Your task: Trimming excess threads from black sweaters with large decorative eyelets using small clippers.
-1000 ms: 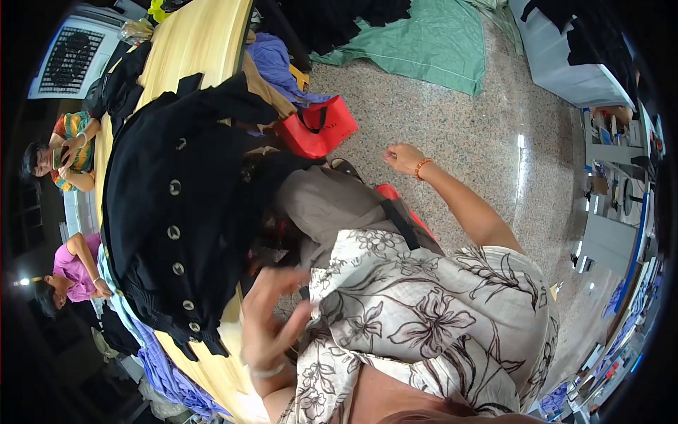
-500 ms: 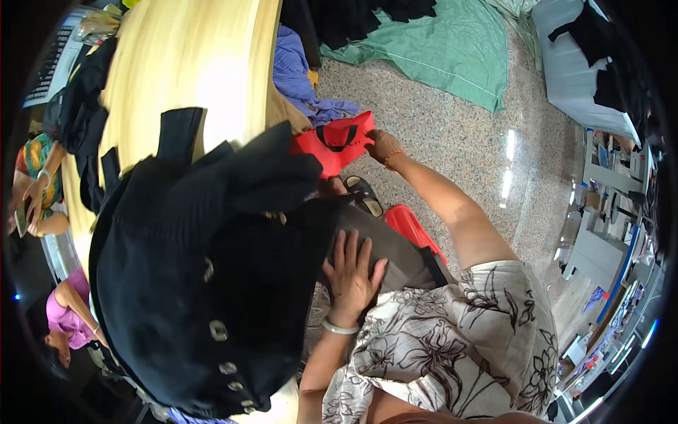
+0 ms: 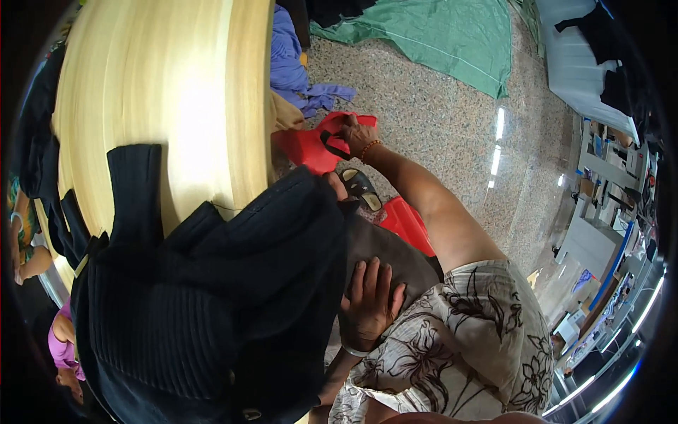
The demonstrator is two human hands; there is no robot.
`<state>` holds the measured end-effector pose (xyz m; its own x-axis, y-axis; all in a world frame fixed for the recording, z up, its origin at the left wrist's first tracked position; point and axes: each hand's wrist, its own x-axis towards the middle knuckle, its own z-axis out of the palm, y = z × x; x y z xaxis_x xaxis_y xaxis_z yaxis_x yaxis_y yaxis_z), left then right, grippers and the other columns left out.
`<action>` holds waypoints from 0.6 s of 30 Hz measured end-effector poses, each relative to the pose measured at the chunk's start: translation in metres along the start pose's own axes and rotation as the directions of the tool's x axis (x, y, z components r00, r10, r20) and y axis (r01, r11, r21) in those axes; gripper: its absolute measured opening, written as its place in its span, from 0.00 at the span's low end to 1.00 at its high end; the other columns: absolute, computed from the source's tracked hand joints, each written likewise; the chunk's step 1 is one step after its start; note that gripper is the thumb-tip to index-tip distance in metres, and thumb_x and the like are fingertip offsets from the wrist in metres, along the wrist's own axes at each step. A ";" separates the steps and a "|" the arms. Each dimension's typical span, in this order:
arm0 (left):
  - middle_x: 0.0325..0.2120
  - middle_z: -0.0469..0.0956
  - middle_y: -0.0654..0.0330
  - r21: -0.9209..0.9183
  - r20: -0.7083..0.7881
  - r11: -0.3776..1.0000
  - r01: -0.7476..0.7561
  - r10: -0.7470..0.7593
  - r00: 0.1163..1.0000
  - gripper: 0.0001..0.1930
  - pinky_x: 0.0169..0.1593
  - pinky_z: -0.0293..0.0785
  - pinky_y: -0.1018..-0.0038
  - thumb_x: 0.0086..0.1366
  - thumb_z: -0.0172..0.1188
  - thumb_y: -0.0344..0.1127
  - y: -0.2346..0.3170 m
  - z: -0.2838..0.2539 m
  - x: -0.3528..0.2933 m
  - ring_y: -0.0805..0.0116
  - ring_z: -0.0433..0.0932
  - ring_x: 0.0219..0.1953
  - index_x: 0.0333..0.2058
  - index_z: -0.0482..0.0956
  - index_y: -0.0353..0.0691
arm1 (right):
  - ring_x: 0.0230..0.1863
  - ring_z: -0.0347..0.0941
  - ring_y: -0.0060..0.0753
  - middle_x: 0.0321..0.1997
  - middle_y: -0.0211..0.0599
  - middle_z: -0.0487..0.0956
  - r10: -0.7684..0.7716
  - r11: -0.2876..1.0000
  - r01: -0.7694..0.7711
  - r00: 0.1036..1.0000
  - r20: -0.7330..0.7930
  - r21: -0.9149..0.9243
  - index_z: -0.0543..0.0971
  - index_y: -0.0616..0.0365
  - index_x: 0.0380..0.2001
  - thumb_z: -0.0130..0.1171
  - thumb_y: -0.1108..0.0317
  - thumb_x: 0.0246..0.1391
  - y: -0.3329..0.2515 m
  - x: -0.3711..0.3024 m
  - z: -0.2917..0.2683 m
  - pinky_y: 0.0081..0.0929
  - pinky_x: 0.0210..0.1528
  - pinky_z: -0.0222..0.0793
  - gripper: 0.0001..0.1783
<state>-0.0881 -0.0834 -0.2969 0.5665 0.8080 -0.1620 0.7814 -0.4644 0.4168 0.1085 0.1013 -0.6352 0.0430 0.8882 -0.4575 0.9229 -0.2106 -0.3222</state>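
My right hand, with a beaded bracelet at its wrist, reaches down to a red bag with black handles. Its fingers are closed at the bag's top edge; the fingertips are partly hidden. Fingers apart, my left hand lies flat on the dark trousers over my thigh. To its left, a large heap of black knitted garments with ribbed parts covers the table's near end and hangs toward my lap.
The pale wooden table stretches away at the left. Purple cloth hangs beside it. A dark sandal and a red plastic object are below me. A green sheet covers floor ahead. A person in pink is at the far left.
My right hand has shifted left, from the bag's right edge to near its handles, and the bag has crumpled. The view has moved; my left hand stays flat on my thigh.
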 end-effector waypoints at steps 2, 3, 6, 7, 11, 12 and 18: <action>0.58 0.77 0.58 0.000 0.012 1.000 0.003 -0.003 1.000 0.24 0.64 0.57 0.48 0.64 0.66 0.53 0.002 -0.002 0.000 0.56 0.71 0.63 0.53 0.79 0.46 | 0.41 0.83 0.50 0.48 0.50 0.80 -0.152 0.988 0.151 0.988 -0.040 -0.023 0.78 0.53 0.44 0.41 0.60 0.68 0.019 0.000 0.016 0.47 0.39 0.78 0.16; 0.58 0.77 0.59 0.004 0.020 1.000 0.006 -0.006 1.000 0.24 0.64 0.57 0.47 0.64 0.66 0.53 0.004 -0.003 0.001 0.56 0.71 0.63 0.53 0.79 0.46 | 0.41 0.83 0.50 0.48 0.50 0.80 -0.136 0.990 0.135 0.990 -0.039 -0.031 0.78 0.53 0.44 0.41 0.60 0.68 0.034 -0.004 0.025 0.47 0.39 0.78 0.16; 0.57 0.78 0.59 0.020 0.003 0.999 0.036 -0.036 0.999 0.22 0.64 0.57 0.46 0.65 0.64 0.52 0.002 0.001 -0.002 0.56 0.72 0.63 0.52 0.81 0.46 | 0.40 0.82 0.50 0.44 0.44 0.83 -0.131 0.979 0.154 0.977 0.168 -0.131 0.82 0.48 0.42 0.46 0.63 0.61 0.018 -0.022 0.023 0.47 0.39 0.76 0.14; 0.57 0.78 0.58 0.026 -0.003 0.999 0.042 -0.042 0.999 0.21 0.64 0.57 0.47 0.65 0.64 0.52 0.004 0.001 -0.002 0.56 0.72 0.62 0.51 0.81 0.46 | 0.40 0.82 0.50 0.44 0.44 0.83 -0.126 0.980 0.149 0.978 0.167 -0.132 0.82 0.48 0.42 0.46 0.63 0.61 0.020 -0.032 0.023 0.47 0.39 0.76 0.14; 0.57 0.77 0.57 -0.048 -0.025 0.998 0.029 -0.031 0.999 0.22 0.68 0.48 0.48 0.64 0.64 0.48 0.004 0.005 -0.001 0.52 0.70 0.64 0.53 0.81 0.44 | 0.39 0.82 0.46 0.42 0.40 0.82 -0.205 0.955 0.217 0.976 0.078 -0.202 0.81 0.47 0.36 0.51 0.61 0.60 0.032 -0.065 0.015 0.45 0.38 0.76 0.10; 0.57 0.77 0.56 -0.048 -0.025 0.998 0.026 -0.027 0.999 0.21 0.68 0.49 0.48 0.65 0.63 0.48 0.006 0.003 0.001 0.52 0.71 0.63 0.52 0.81 0.43 | 0.39 0.82 0.45 0.42 0.39 0.82 -0.237 0.938 0.251 0.968 0.088 -0.238 0.81 0.48 0.36 0.52 0.62 0.60 0.034 -0.073 0.009 0.44 0.38 0.76 0.09; 0.50 0.79 0.51 -0.212 -0.068 0.974 0.081 -0.097 0.993 0.20 0.64 0.62 0.53 0.64 0.65 0.38 0.008 -0.002 0.028 0.50 0.75 0.56 0.53 0.77 0.37 | 0.38 0.82 0.45 0.43 0.39 0.81 -0.471 0.861 0.480 0.877 0.096 -0.166 0.82 0.50 0.36 0.56 0.64 0.55 0.032 -0.131 -0.063 0.42 0.35 0.76 0.08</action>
<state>-0.0670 -0.0635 -0.2963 0.4688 0.8720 -0.1406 0.7513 -0.3100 0.5826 0.1564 0.0040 -0.5329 -0.4334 0.8390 -0.3290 0.8789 0.3129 -0.3601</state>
